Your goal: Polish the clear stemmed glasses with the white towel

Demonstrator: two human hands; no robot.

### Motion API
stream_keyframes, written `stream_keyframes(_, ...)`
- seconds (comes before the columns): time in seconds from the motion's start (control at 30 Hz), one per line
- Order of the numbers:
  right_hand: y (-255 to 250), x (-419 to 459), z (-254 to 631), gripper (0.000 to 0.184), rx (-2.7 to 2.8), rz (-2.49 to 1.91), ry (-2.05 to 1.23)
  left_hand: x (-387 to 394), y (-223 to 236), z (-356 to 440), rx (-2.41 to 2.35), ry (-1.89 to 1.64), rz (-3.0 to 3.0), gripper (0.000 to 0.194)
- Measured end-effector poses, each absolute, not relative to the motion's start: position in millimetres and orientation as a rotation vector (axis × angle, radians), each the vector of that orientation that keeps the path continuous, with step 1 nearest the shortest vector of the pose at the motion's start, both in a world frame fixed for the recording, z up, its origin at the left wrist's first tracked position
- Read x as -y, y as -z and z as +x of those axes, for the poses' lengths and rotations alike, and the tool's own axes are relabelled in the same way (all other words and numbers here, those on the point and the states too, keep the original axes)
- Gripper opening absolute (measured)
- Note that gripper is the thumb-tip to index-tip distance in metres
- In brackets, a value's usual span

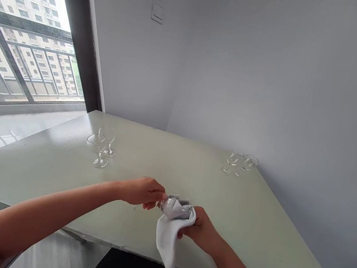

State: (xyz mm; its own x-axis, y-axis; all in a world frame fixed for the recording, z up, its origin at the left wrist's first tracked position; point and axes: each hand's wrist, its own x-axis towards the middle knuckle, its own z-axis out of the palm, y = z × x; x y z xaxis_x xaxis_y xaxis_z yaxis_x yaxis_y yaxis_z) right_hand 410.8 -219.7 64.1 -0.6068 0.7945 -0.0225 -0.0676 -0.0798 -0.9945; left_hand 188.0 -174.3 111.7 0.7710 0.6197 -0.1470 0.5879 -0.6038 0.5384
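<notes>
My left hand (145, 191) is closed around the stem end of a clear wine glass (168, 205), which lies on its side above the table's near part. A white cloth (167, 236) is bunched at the bowl, part of it showing through the glass, and its loose end hangs down. My right hand (201, 230) grips that cloth near the glass's mouth. The fingertips of my right hand are partly hidden behind the fabric.
Two stemmed glasses (101, 162) stand on the pale table (174, 160) to the left. Two more glasses (234, 158) stand at the far right, close to the grey wall (272, 90). A large window (28, 40) is at the left.
</notes>
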Motion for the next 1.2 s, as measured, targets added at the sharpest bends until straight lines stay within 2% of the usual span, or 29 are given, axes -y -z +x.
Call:
stream_keyframes(0.13,-54.4,207.7,402.6,0.020,1.107,-0.867,-1.730,180.4,-98.3,197.7,-1.121,-0.320,2.949,0.028)
stream_keyframes(0.23,-44.8,205.5,395.1,0.019,0.712,-0.792,-1.767,187.6,-90.6,204.3,-1.172,-0.473,3.436,0.030)
stream_keyframes(0.3,-41.3,208.2,393.9,0.022,0.674,-0.720,-1.846,188.9,-90.8,204.0,-1.116,-0.508,3.576,0.026)
stream_keyframes(0.4,-39.9,212.5,397.2,0.046,0.803,-0.664,-1.999,186.1,-97.0,198.8,-0.948,-0.568,3.662,0.023)
stream_keyframes(0.47,-40.4,213.2,399.4,0.052,0.879,-0.666,-2.038,183.6,-101.6,195.8,-0.821,-0.575,3.705,0.024)
stream_keyframes(0.6,-44.3,214.5,399.5,0.037,1.090,-0.734,-1.936,179.0,-105.2,193.8,-0.723,-0.552,3.586,0.024)
stream_keyframes(0.7,-51.2,218.8,401.6,0.028,1.385,-0.865,-1.664,174.0,-104.3,191.6,-0.871,-0.535,3.186,0.022)
stream_keyframes(0.83,-61.0,220.2,410.0,0.015,1.814,-0.888,-1.361,167.8,-102.0,186.8,-0.801,-0.182,2.536,0.030)
stream_keyframes(0.9,-61.5,216.8,411.3,0.016,1.784,-0.892,-1.425,167.9,-99.2,187.5,-0.793,-0.111,2.488,0.030)
stream_keyframes(1.07,-53.4,211.7,402.1,0.031,1.147,-0.964,-1.646,172.7,-89.2,197.0,-1.079,-0.514,3.069,0.029)
stream_keyframes(1.13,-53.7,215.7,399.7,0.031,1.153,-0.948,-1.665,171.6,-88.7,197.4,-1.059,-0.530,3.088,0.032)
stream_keyframes(1.2,-57.8,220.7,400.9,0.027,1.412,-0.932,-1.576,169.4,-91.2,194.7,-1.025,-0.494,2.910,0.036)
